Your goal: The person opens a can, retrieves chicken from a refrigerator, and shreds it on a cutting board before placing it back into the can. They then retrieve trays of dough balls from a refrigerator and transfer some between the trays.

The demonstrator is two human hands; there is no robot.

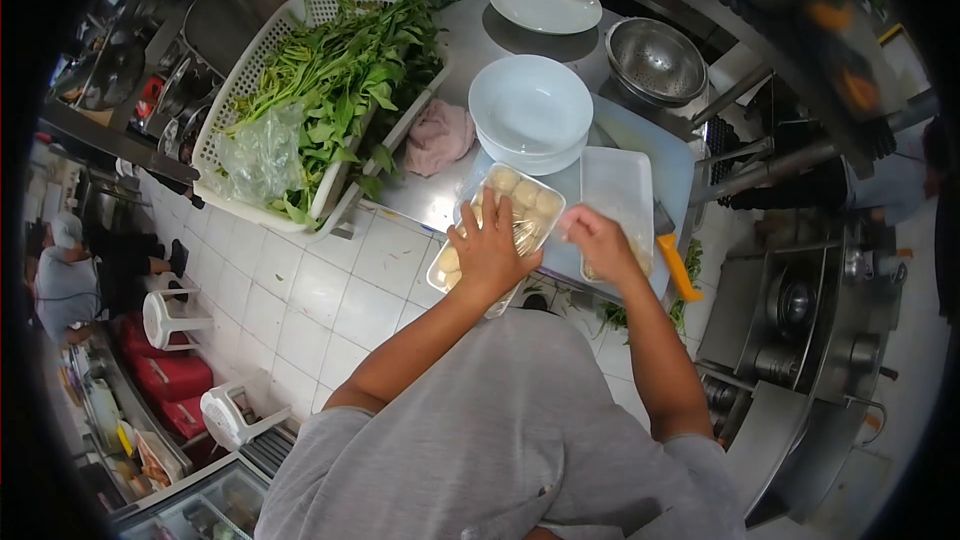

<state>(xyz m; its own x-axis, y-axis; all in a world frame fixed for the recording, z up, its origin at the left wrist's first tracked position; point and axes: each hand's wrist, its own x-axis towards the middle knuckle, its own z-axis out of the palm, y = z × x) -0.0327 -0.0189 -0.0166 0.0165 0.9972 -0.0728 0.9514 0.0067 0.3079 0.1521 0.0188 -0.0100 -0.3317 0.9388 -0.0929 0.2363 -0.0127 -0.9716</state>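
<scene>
My left hand lies flat on a clear plastic tray of pale round balls, pressing its film cover at the near edge of the steel counter. My right hand pinches the film at the tray's right side, next to a second clear tray lying on a blue cutting board. A stack of white bowls stands just beyond the trays.
A white basket of leafy greens fills the counter's left. A pink cloth, a white plate and a metal colander lie further back. An orange knife handle pokes off the board. A seated person is at far left.
</scene>
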